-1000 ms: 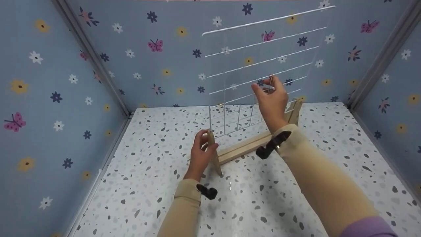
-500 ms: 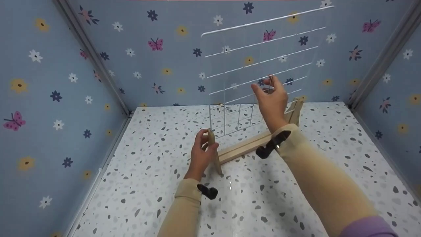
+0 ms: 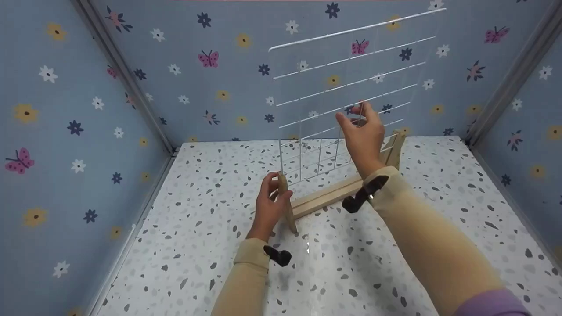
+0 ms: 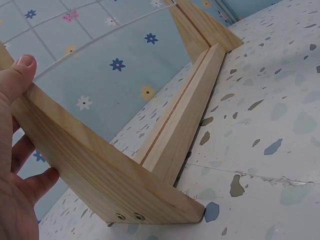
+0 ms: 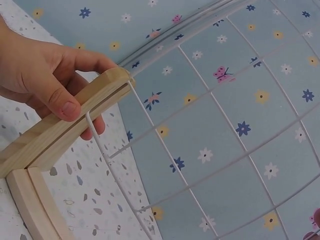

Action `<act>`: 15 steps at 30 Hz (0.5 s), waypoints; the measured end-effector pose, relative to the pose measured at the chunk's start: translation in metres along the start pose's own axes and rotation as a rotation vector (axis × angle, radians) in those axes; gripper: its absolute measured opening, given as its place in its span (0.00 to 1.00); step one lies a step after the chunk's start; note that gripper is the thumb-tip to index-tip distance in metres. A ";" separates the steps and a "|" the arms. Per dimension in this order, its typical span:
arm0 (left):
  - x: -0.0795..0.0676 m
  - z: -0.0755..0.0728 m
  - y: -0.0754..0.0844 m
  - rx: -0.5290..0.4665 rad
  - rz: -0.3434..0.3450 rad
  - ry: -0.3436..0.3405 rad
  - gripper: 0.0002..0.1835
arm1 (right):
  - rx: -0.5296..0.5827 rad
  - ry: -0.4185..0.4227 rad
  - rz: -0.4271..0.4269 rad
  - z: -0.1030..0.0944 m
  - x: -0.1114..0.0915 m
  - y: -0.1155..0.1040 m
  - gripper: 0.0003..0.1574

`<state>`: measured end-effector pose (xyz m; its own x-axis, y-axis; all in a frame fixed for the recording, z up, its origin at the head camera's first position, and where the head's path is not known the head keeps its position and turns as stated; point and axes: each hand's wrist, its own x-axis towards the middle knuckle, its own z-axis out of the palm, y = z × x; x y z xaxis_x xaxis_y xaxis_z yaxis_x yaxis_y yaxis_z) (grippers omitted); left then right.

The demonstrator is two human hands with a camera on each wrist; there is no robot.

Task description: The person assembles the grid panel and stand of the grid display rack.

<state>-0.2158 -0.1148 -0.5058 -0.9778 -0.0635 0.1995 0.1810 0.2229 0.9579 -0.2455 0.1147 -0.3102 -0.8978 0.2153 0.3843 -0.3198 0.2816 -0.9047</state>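
Note:
A white wire grid stands nearly upright in a light wooden frame with a grooved bottom rail. My left hand grips the top of the left wooden side piece, thumb on one side and fingers on the other. In the right wrist view, this same left hand holds the grooved side piece, and the grid's corner sits at its groove. My right hand holds the grid by its wires near the middle; only its fingertips show at the right wrist view's edge. The grid's lower edge is above the bottom rail.
The right wooden side piece rises at the far end of the rail. Speckled white tabletop lies under the frame. Blue flower-patterned panels enclose the left, back and right. Both wrists wear black straps with sleeves.
The grid's upper left corner has dropped very slightly. Both hands keep their holds in nearly the same places.

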 end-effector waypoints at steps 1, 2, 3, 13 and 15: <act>0.000 0.001 0.000 0.003 -0.002 0.012 0.34 | -0.025 0.029 0.020 0.005 0.006 0.010 0.40; -0.001 0.002 0.000 0.003 0.000 0.024 0.33 | -0.044 0.045 0.034 0.008 0.012 0.020 0.37; -0.001 0.003 0.001 0.006 0.000 0.037 0.33 | -0.054 0.061 0.056 0.012 0.018 0.029 0.36; -0.003 0.003 -0.001 -0.031 0.047 0.036 0.33 | -0.052 0.073 0.061 0.012 0.022 0.045 0.38; -0.003 0.003 -0.002 -0.033 0.056 0.035 0.34 | -0.052 0.070 0.064 0.012 0.022 0.045 0.37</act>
<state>-0.2135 -0.1120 -0.5090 -0.9620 -0.0858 0.2593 0.2391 0.1947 0.9513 -0.2831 0.1205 -0.3449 -0.8919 0.2988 0.3393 -0.2444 0.3129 -0.9178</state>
